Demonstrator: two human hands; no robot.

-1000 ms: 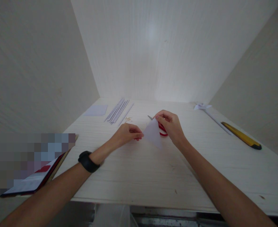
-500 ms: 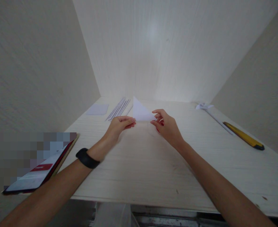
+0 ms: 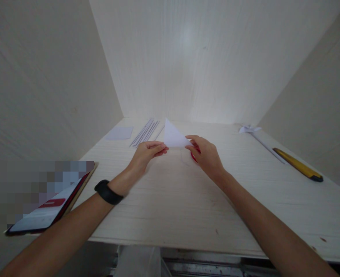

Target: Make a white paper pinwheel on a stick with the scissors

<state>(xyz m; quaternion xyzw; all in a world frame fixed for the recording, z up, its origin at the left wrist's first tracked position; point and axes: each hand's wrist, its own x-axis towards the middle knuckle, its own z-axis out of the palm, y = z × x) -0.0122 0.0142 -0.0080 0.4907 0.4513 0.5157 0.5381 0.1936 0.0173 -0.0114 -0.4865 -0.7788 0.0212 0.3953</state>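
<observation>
A white sheet of paper folded into a triangle [image 3: 173, 134] is held up over the table, its peak pointing away from me. My left hand [image 3: 150, 152] pinches its left lower corner between thumb and fingers. At the right corner, my right hand [image 3: 204, 152] grips the paper with thumb and fingertips. Something red and rounded [image 3: 194, 156] shows just below the right hand, mostly hidden by it, so its kind cannot be made out.
Thin white paper sticks [image 3: 145, 132] and a flat white sheet [image 3: 120, 133] lie at the back left. On the right are a paper pinwheel [image 3: 250, 129] on a white stick and a yellow utility knife [image 3: 298, 164]. A tablet [image 3: 39, 219] stands at the left edge of the table [image 3: 170, 207].
The right hand's fingers have closed more firmly on the paper's right corner. Paper and both hands have shifted very slightly to the right.
</observation>
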